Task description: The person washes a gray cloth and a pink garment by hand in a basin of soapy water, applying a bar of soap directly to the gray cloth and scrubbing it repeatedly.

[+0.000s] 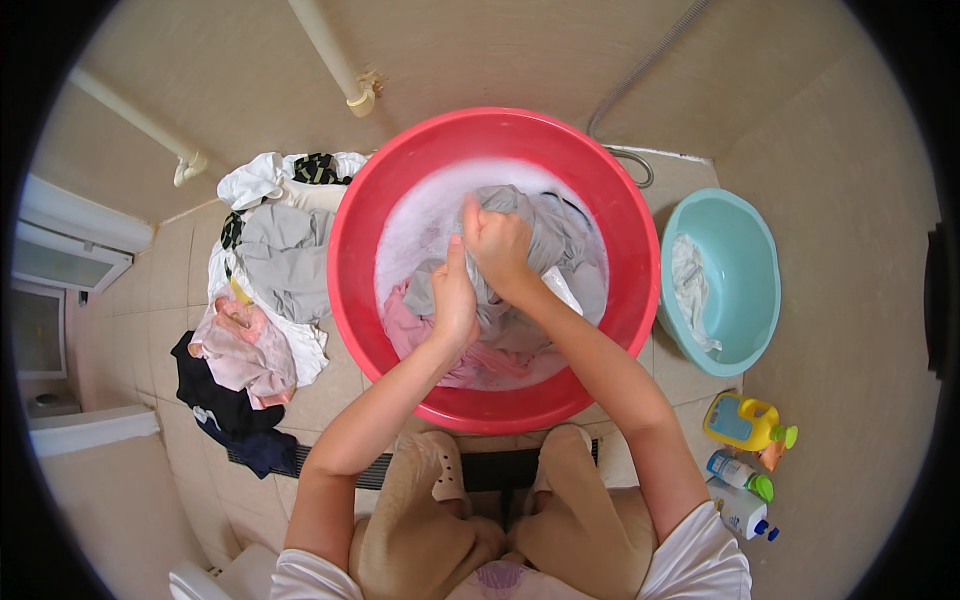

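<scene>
A large red plastic basin (495, 420) stands before me with sudsy water (409, 225) and wet clothes in it. Both my hands are over its middle, gripping a wet grey garment (551, 232) bunched between them. My left hand (454, 296) is closed on the lower left part, thumb up. Higher and to the right, my right hand (496, 244) is a fist around the same cloth. Pink cloth (409, 319) lies in the water at the lower left of the basin, and a white piece (562, 289) shows to the right of my right wrist.
Left of the basin, a heap holds grey cloth (289, 259), a pale pink garment (247, 345) and black clothing (217, 382). On the right stands a light blue tub (750, 277) with white cloth (688, 289). Below it are a yellow jug (739, 421) and bottles (739, 510). A hose (645, 67) hangs behind.
</scene>
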Action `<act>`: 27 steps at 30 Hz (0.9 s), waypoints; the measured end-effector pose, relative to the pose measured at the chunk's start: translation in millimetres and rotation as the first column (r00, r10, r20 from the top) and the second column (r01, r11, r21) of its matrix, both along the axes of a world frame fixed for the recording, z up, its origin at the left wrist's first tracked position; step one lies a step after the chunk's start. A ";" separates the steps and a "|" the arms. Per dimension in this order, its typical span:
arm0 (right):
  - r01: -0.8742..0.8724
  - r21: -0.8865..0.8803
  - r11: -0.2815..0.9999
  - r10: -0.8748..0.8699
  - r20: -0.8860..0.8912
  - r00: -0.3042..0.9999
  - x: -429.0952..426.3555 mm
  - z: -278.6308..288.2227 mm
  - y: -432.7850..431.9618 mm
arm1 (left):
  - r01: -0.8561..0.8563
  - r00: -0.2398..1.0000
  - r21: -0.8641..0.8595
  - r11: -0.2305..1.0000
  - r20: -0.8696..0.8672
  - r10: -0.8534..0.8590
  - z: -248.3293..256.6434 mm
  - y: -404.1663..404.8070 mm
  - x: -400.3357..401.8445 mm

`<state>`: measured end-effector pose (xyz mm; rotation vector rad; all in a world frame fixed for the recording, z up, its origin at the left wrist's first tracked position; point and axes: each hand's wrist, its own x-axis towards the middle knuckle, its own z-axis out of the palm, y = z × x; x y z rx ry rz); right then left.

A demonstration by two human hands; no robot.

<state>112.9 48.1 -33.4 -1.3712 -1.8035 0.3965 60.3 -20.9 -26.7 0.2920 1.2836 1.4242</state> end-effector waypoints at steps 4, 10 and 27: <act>-0.028 -0.219 0.975 -0.006 -0.154 0.988 -10.8 10.2 -17.4 | -0.132 0.991 0.028 0.991 -0.018 0.132 5.5 8.5 2.5; -0.163 -0.197 0.967 0.085 -0.357 0.930 -19.1 19.9 -44.8 | -0.186 0.981 0.113 0.976 -0.042 0.191 -10.3 9.9 -22.4; -0.063 0.115 0.991 0.076 -0.109 0.991 -10.2 8.6 -23.4 | -0.149 0.974 0.072 0.986 0.183 0.134 -5.9 21.7 -15.5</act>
